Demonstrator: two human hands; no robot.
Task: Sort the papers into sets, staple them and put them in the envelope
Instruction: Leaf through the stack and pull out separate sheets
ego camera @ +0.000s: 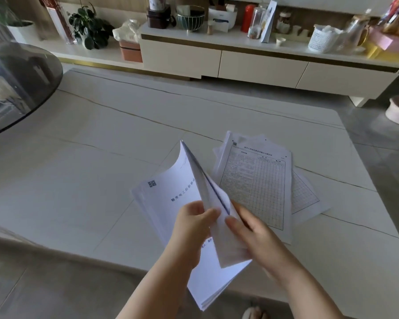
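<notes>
Head view: left hand (pixel 191 224) pinches a paper stack (pixel 168 203) above the surface (pixel 78 157); right hand (pixel 251 229) grips its lifted sheets (pixel 214 203). Loose forms (pixel 258 180) lie beyond the right grip.

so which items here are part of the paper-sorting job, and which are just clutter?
Job: white printed paper stack held by left hand and right hand; loose grid-table sheets on table.
Clutter: red cylindrical bottle, white plastic basket, green potted plant.
</notes>
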